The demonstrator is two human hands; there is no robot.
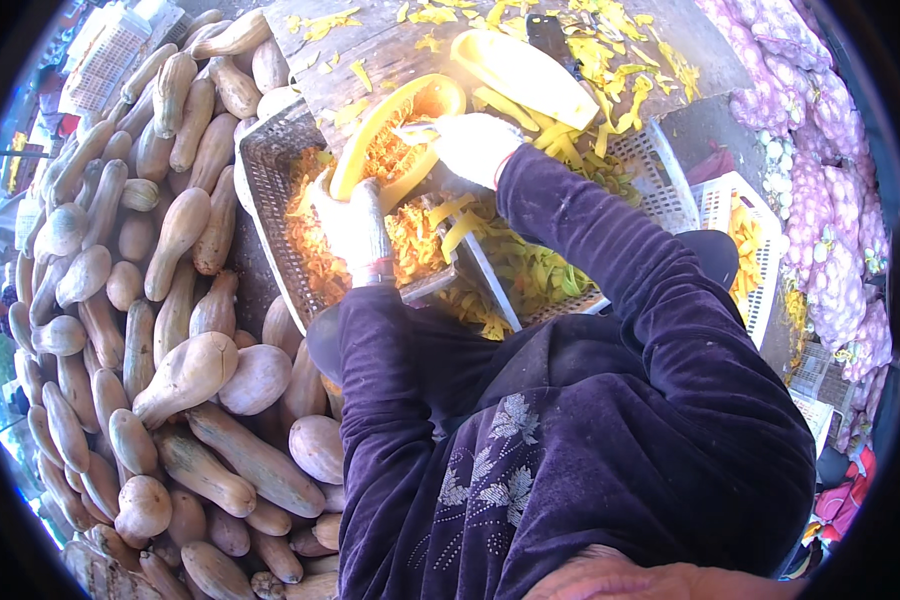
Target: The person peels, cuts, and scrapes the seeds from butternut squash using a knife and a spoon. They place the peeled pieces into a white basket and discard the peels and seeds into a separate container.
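Observation:
A peeled, halved butternut-type squash (364, 131) is tilted over a crate, its orange, stringy seed cavity showing. My left hand (356, 225), in a pale glove, grips its lower end with the thumb on the near rim. In a white glove, my right hand (484, 146) holds a light-coloured scraping tool (416, 135) at the cavity; glare hides much of the tool's shape. Beneath my hands, a plastic crate (259, 180) contains orange pulp (319, 259). Another peeled squash half (525, 75) lies on the wooden board (397, 56) beyond my hands.
Unpeeled squashes (187, 375) are heaped at left. Yellow peel strips (607, 67) litter the board, near a dark object (546, 34). A crate (671, 176) of peelings adjoins the pulp crate. At right stand a white crate (765, 247) of orange pieces and net sacks (829, 217).

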